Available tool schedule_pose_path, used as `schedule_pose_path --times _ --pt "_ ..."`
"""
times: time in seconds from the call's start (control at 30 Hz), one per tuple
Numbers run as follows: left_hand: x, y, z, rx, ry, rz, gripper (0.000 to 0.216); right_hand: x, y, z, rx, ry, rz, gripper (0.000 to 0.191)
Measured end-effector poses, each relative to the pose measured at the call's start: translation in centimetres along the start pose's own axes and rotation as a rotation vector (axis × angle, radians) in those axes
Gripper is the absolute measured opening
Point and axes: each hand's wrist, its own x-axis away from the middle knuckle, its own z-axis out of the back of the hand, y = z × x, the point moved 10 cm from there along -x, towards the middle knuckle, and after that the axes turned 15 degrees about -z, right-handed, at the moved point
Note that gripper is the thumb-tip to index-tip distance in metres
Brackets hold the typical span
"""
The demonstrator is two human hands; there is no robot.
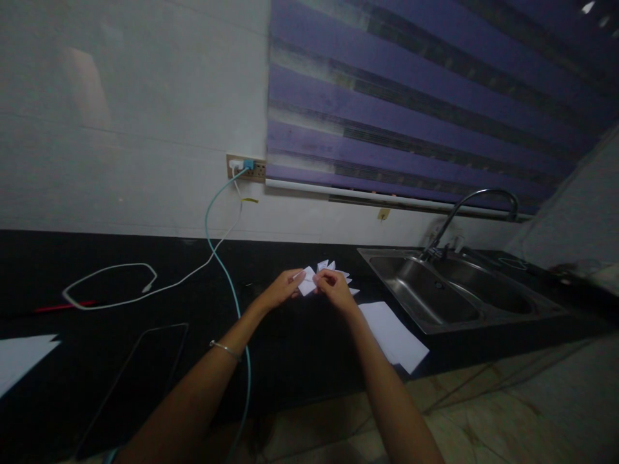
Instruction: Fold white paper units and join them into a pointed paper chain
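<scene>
A small folded piece of white paper is held up between my two hands above the black counter. My left hand pinches its left side, thumb on top. The fingers of my right hand are closed on its right edge. Just behind my right hand, several pointed folded paper pieces lie on the counter, partly hidden by that hand. Flat white sheets of paper rest to the right of my right forearm.
A steel double sink with a curved faucet is at the right. A teal cable and a white cable run from the wall socket across the counter. More white paper lies far left, near a dark rectangular thing.
</scene>
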Motion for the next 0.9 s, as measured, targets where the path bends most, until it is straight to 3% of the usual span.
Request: schedule_pose_path --times 0.27,0.5,0.8,0.9 --pt "0.2 -0.9 -1.1 0.072 -0.058 0.049 0.043 0.7 -1.2 -1.4 0.068 -0.048 0.057 0.033" --pt "0.2 -1.8 -1.2 0.228 -0.053 0.09 0.037 1.1 -1.4 -1.0 0.12 0.014 0.071 0.038" --pt "-0.2 -0.5 2.6 -0.033 0.14 0.044 0.04 0.9 -1.7 0.7 0.188 0.179 0.116 0.03" --pt "-0.2 -0.4 2.8 -0.013 0.164 0.047 0.042 0.8 -1.6 1.5 0.177 0.242 0.131 0.03"
